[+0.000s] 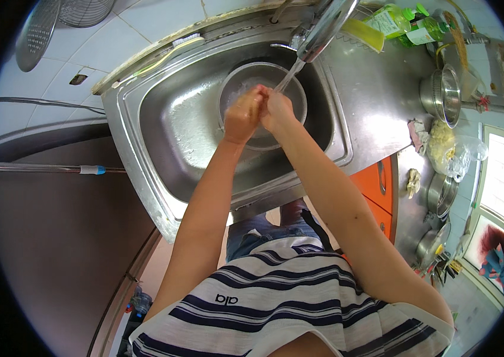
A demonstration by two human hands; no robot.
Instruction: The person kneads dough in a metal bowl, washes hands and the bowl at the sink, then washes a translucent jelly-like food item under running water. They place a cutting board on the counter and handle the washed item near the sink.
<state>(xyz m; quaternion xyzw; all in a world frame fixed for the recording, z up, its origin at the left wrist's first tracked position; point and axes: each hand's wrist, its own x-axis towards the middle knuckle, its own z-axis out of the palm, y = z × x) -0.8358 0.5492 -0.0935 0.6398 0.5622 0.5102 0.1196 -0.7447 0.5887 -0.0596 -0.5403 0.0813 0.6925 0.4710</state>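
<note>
My left hand (243, 116) and my right hand (279, 109) meet at the fingertips over a round metal bowl (298, 100). The bowl sits in a stainless steel sink (189, 120), toward its right side. A stream of water (288, 76) runs from the chrome faucet (325, 33) and falls against my right hand. The fingers of both hands are curled and partly blurred. Whether anything small lies between them is hidden from this angle. Water shows in the bowl behind my left hand.
A long-handled brush (162, 64) lies along the sink's back ledge. Right of the faucet are a yellow-green sponge (365, 35) and green bottles (423, 35). Metal basins (441, 96) stand on the steel counter (368, 98). Orange cabinets (374, 180) are below. A skimmer (39, 40) hangs upper left.
</note>
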